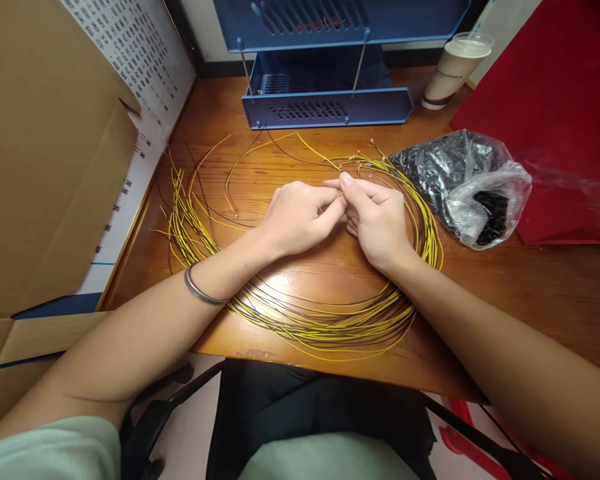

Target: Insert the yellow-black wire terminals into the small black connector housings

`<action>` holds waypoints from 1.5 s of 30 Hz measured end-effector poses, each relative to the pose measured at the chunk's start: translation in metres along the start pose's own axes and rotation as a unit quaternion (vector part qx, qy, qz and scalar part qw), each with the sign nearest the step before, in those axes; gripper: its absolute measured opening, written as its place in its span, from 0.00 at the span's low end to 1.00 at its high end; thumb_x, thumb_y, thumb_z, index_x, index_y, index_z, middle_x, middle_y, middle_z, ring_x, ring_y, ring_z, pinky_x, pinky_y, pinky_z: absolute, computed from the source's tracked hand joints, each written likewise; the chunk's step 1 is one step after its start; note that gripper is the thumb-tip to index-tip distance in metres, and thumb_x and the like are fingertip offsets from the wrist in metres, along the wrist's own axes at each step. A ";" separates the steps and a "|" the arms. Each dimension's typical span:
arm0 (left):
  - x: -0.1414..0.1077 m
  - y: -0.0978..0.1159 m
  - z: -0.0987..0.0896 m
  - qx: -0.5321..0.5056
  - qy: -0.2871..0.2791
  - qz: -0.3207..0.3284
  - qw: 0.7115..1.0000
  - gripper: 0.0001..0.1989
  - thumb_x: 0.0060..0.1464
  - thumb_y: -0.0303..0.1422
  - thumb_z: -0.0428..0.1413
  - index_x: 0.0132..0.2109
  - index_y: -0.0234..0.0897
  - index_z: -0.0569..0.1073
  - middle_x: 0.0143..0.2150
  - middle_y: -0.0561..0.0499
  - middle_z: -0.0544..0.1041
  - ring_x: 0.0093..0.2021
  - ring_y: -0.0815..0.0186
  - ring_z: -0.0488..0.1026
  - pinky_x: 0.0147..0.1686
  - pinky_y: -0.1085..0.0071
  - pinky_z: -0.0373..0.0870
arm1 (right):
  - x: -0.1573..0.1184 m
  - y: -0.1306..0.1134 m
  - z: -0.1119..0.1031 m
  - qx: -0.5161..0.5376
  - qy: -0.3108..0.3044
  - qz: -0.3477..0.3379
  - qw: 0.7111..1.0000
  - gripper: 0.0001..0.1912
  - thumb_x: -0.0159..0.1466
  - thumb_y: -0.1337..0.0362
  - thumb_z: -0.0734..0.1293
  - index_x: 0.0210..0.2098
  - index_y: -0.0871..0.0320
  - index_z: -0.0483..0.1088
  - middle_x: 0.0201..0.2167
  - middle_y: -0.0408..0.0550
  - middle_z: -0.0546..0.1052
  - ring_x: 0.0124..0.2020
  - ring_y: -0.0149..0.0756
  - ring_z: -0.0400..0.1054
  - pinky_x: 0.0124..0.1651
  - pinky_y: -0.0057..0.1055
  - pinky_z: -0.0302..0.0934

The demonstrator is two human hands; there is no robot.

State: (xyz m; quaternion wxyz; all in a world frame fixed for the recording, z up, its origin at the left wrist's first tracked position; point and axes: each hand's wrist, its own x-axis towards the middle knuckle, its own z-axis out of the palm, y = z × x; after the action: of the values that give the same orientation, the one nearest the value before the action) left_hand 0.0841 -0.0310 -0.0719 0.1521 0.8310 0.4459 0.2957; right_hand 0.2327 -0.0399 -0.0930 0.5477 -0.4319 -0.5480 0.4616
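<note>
Desk (530, 273), glossy brown wood, surface showing inside the wire loop and right of it; near edge just below the loop. Cardboard (45, 167) left, red panel (555, 87) right. White sheet (130, 60) — rows of printed characters, too blurred to read. Slotted blue plastic rack (330, 110) behind. Yellow-and-dark wire coil (330, 330) rings both hands. Crinkled clear bag (430, 180), black contents. Left hand (303, 217) and right hand (377, 220) meet, fingertips pinched on one yellow wire (313, 147). Paper cup (453, 73) — tiny print, illegible.
</note>
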 end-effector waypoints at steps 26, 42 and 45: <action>0.000 0.002 -0.003 -0.014 -0.046 -0.026 0.999 0.23 0.68 0.37 0.46 0.30 0.37 0.79 0.29 0.49 0.82 0.27 0.66 0.74 0.34 0.70 0.64 | 0.001 0.001 -0.002 0.005 -0.013 0.013 1.000 0.25 0.64 0.39 0.69 0.34 0.56 0.80 0.24 0.43 0.73 0.29 0.31 0.69 0.32 0.30 0.64; 0.000 0.000 -0.001 -0.019 -0.040 -0.023 0.999 0.26 0.69 0.41 0.47 0.29 0.36 0.81 0.26 0.49 0.80 0.25 0.67 0.72 0.31 0.70 0.61 | 0.003 0.000 -0.002 0.005 0.006 0.016 1.000 0.31 0.61 0.33 0.68 0.37 0.56 0.81 0.23 0.43 0.71 0.28 0.32 0.68 0.30 0.29 0.64; 0.000 -0.001 -0.001 -0.015 -0.038 -0.021 0.999 0.24 0.68 0.39 0.47 0.30 0.36 0.82 0.28 0.49 0.82 0.27 0.67 0.74 0.32 0.70 0.62 | 0.002 0.001 -0.002 0.018 -0.015 0.008 1.000 0.28 0.62 0.37 0.70 0.36 0.57 0.82 0.24 0.44 0.73 0.29 0.31 0.69 0.31 0.29 0.63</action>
State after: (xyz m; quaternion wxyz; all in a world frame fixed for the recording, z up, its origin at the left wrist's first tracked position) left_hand 0.0831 -0.0309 -0.0718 0.1876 0.8296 0.4530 0.2670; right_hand 0.2345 -0.0377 -0.0934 0.5438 -0.4190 -0.5443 0.4821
